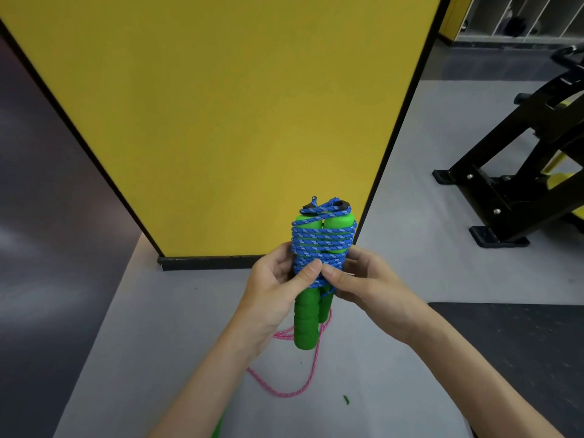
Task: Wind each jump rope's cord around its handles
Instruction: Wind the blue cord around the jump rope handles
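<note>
Bright even light, edges warped, perhaps soft

Green handles [305, 320], blue white-flecked cord [320, 243], pink flecked cord [311, 373] on grey floor [410, 216], yellow panel [237, 105]

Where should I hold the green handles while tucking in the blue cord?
Grip the green handles by their bare lower halves, from the left: they stand upright, side by side, and the blue cord covers the upper halves.
</note>
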Demonstrator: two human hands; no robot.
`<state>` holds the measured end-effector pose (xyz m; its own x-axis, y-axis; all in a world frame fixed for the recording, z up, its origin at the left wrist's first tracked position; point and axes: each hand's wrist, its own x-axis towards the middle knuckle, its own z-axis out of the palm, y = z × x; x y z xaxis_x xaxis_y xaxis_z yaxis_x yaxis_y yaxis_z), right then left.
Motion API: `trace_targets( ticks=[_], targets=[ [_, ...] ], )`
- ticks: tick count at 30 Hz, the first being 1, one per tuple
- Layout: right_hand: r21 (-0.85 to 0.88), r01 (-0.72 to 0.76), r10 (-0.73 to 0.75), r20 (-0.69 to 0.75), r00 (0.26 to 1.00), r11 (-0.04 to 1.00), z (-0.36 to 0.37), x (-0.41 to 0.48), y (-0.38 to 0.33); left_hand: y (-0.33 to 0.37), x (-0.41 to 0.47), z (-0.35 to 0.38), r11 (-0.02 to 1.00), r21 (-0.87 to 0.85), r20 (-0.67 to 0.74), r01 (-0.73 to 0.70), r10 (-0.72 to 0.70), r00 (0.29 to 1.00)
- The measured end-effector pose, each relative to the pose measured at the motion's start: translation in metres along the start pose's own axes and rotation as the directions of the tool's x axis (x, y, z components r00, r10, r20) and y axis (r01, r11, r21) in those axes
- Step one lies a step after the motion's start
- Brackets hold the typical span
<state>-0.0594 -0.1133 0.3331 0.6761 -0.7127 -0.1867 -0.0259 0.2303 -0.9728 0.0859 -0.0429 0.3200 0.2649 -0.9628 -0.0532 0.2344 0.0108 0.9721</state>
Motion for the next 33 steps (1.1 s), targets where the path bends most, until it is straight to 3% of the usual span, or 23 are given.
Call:
trace_targets(
  ticks=[8, 15, 33],
  targets=[
    [0.041, 0.013, -0.011, -0.059, 0.998, 0.999, -0.01, 0.029, -0.012, 0.009, 0.029, -0.002, 0.998, -0.053, -0.023, 0.032, -0.033, 0.999],
    [0.031, 0.02, -0.018, -0.061, 0.998, 0.999, -0.016, 0.045, -0.084, 0.079, 0.061, 0.012, 0.996, -0.073, 0.007, 0.049, -0.049, 0.999],
    [-0.018, 0.133, -0.134, -0.047, 0.99, 0.991, 0.02, 0.017, -0.428, 0.426, 0.075, 0.083, 0.994, -0.016, 0.028, -0.109, 0.11, 0.994]
  ],
)
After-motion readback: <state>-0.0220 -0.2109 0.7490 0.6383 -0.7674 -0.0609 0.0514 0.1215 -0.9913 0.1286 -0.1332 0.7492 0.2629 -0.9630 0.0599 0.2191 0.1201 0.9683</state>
